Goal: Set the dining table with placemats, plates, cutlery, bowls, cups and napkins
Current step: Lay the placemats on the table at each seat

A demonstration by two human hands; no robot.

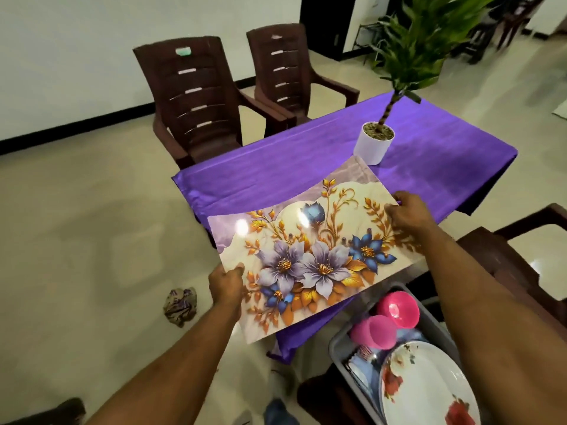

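A glossy floral placemat [310,250] with purple and blue flowers hangs in the air over the near corner of the table, which is covered by a purple cloth [306,167]. My left hand [225,285] grips the placemat's near left edge. My right hand [408,214] holds its far right edge, thumb on top. Below at the right, a grey basket [337,345] holds a pink bowl [398,309], a pink cup [376,332], a white plate with red flowers [426,384] and other items I cannot make out.
A white pot with a tall green plant [372,145] stands on the table past the placemat. Two brown plastic chairs [196,99] stand at the far side, another brown chair [521,256] at the right. A crumpled cloth [181,305] lies on the floor.
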